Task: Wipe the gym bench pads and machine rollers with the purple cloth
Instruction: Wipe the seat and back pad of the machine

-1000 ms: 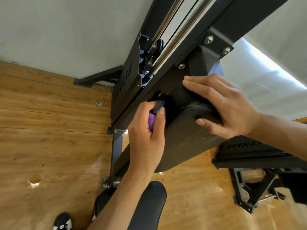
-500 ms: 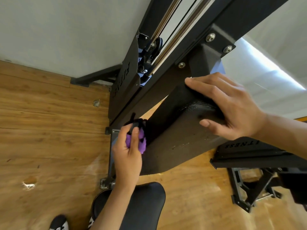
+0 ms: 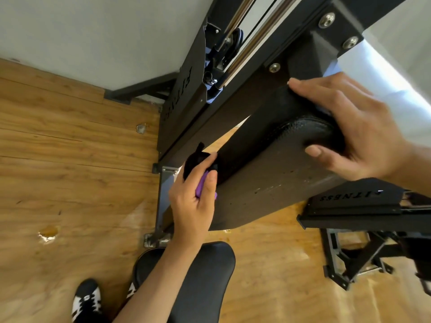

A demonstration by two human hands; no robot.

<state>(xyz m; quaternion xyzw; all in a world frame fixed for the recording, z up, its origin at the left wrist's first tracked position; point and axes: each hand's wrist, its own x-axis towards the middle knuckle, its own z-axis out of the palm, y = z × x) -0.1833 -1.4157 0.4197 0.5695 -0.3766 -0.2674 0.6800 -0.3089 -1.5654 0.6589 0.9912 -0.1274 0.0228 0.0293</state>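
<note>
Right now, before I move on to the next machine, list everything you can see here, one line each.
back pad: one, black, tilted across the middle
seat pad: one, black, bottom centre
purple cloth: one, purple, bunched against the back pad's left side edge
machine frame: one, black, running from top right down to the floor
bolts: three, silver, on the frame at top right
floor: one, brown wood planks, left and bottom right
wall: one, pale grey, top left
shoes: two, black and white, bottom left, one mostly hidden
left hand: one, grips the cloth
right hand: one, holds the back pad's upper end
</note>
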